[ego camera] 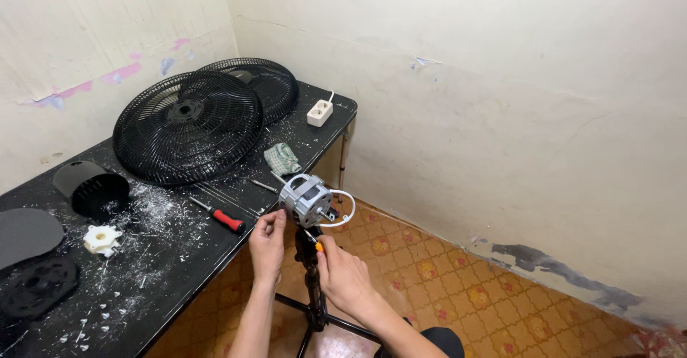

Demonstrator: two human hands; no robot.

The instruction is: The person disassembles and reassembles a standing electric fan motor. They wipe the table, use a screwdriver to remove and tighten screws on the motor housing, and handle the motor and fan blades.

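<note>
A black table [179, 258] holds two big round fan guards [189, 125] and a red screwdriver [223, 217]. Beside its edge, a grey fan motor [308, 199] sits on a black stand [313, 286]. The left hand [268, 242] pinches the motor's side. The right hand [342, 272] grips a small orange tool [318, 245] under it.

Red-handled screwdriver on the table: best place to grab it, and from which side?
Grip the red-handled screwdriver by its red handle, probably from above with the left hand, which is nearest. It lies flat on the black table near the front edge, its thin shaft pointing up-left toward the fan grille. The handle is the thick, graspable end and has bare table on both sides.
</note>
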